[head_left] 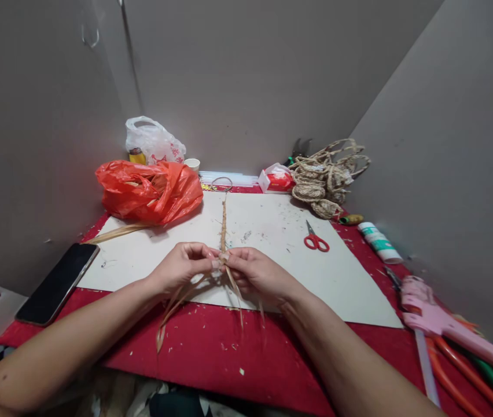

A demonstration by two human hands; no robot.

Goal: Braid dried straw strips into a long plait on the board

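At far left of the frame, black phone [58,284], lying screen up on the red tabletop [203,353]. Next, pale straw strips [120,233] poking out from beside an orange-red plastic bag [151,194]; behind it, a white plastic bag [155,139]. Then the left hand [181,267], low centre, thumb and fingers pinching the lower end of a wrapped straw stem [224,229]. Stem at mid-frame, pointing up the picture over a white sheet [337,278], with loose straw ends [169,318] trailing below the fingers. Just right of it, the right hand [255,271], thumb and fingertips closed on the same lower end, near the left fingertips; cannot tell the exact placing of the lower right fingers. Farther right, red-handled scissors [316,238] on the sheet, coiled rope [327,179] at upper right, and a pink glue gun [441,321] at lower right.
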